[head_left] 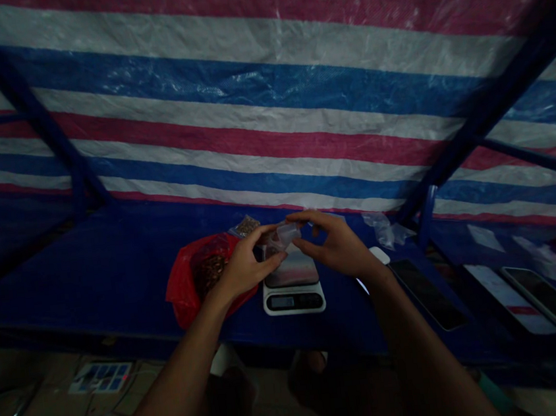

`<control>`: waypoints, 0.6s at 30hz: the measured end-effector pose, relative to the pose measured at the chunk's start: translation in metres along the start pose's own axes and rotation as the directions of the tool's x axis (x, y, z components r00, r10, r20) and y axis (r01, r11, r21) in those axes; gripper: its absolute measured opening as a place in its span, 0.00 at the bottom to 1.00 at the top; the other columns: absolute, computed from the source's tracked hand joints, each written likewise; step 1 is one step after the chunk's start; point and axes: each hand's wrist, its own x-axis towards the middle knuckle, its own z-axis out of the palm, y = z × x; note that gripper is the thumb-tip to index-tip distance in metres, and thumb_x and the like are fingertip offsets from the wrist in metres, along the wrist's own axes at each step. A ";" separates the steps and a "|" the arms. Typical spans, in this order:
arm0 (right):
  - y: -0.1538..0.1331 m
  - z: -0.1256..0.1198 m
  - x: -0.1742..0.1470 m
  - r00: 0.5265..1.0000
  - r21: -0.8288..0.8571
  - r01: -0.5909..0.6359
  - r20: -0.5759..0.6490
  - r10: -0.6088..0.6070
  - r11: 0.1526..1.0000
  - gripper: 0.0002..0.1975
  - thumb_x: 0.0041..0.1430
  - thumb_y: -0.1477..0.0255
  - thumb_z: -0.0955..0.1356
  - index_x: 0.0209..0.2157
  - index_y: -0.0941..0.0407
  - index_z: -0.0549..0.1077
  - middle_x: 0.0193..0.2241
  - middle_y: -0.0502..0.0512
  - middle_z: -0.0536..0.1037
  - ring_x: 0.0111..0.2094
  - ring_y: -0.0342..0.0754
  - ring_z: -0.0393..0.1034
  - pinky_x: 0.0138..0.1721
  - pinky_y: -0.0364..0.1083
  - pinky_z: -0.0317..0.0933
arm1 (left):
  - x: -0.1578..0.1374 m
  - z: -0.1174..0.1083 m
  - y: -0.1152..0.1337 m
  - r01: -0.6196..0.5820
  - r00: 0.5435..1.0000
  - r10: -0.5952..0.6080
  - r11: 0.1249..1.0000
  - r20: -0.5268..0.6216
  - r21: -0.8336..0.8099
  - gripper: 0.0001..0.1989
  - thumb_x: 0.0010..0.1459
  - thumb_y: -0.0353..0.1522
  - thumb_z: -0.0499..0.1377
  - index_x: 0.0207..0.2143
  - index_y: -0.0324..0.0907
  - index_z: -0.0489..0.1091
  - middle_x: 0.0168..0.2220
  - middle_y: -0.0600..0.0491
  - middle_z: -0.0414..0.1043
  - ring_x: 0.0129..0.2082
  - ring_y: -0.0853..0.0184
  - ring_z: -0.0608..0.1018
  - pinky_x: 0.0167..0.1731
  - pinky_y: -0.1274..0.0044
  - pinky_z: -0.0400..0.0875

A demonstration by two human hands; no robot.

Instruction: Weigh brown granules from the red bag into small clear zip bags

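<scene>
Above a white kitchen scale (294,302) with a metal plate and a small display, my two hands meet. My left hand (244,264) pinches what looks like a small clear plastic bag (272,241) between thumb and fingers. My right hand (339,244) has its thumb and index finger around a small translucent cup (288,234), whose end is at the bag; whether it is inside the bag I cannot tell. Left of the scale sits an open red plastic bag (180,291) holding small brownish pieces (210,271). Behind my left hand lies a filled clear packet (246,226).
Crumpled clear bags (384,230) lie at the back right of the blue table (115,265). Dark phone (429,295), a lit phone (513,299) and another phone (548,299) lie to the right. Blue metal posts (45,120) stand before a striped tarp (255,84). A power strip (100,377) lies on the floor.
</scene>
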 end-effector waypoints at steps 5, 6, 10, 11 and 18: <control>0.008 0.001 -0.003 0.998 0.037 -0.053 0.016 0.052 0.998 0.24 0.58 0.73 0.72 0.57 0.53 0.74 0.49 0.59 0.79 0.45 0.51 0.76 0.45 0.51 0.71 | 0.000 0.002 0.001 0.016 1.000 -0.015 0.997 0.012 -0.076 0.25 0.62 0.41 0.62 0.59 0.42 0.69 0.57 0.45 0.75 0.56 0.55 0.77 0.57 0.66 0.71; 0.011 0.002 -0.004 0.998 0.049 -0.062 0.032 0.060 0.997 0.25 0.58 0.73 0.72 0.58 0.53 0.73 0.49 0.59 0.79 0.45 0.51 0.76 0.46 0.51 0.71 | 0.000 0.002 0.002 0.022 1.000 -0.020 0.995 0.017 -0.095 0.25 0.62 0.42 0.62 0.59 0.42 0.68 0.57 0.45 0.75 0.56 0.55 0.76 0.57 0.66 0.71; 0.029 0.006 -0.009 0.996 0.062 -0.087 0.016 0.086 0.994 0.24 0.57 0.73 0.71 0.56 0.54 0.72 0.49 0.59 0.77 0.48 0.52 0.75 0.50 0.53 0.70 | 0.003 0.005 -0.001 0.071 0.997 -0.075 0.977 -0.012 -0.203 0.28 0.62 0.44 0.62 0.60 0.41 0.66 0.56 0.44 0.76 0.56 0.56 0.77 0.57 0.65 0.71; 0.035 0.009 -0.010 0.994 0.050 -0.107 0.016 0.107 0.993 0.22 0.56 0.74 0.72 0.54 0.55 0.73 0.49 0.59 0.78 0.48 0.52 0.75 0.50 0.53 0.69 | 0.004 0.006 -0.004 0.082 0.994 -0.096 0.967 -0.044 -0.239 0.28 0.63 0.44 0.61 0.61 0.41 0.65 0.56 0.44 0.76 0.56 0.56 0.77 0.57 0.65 0.71; 0.059 0.032 -0.017 0.951 -0.105 -0.226 0.191 0.243 0.968 0.21 0.53 0.76 0.74 0.50 0.57 0.76 0.47 0.60 0.81 0.49 0.55 0.75 0.54 0.55 0.66 | 0.011 0.013 -0.019 0.184 0.958 -0.264 0.867 -0.114 -0.463 0.32 0.68 0.51 0.48 0.68 0.44 0.55 0.61 0.41 0.71 0.48 0.59 0.81 0.46 0.66 0.78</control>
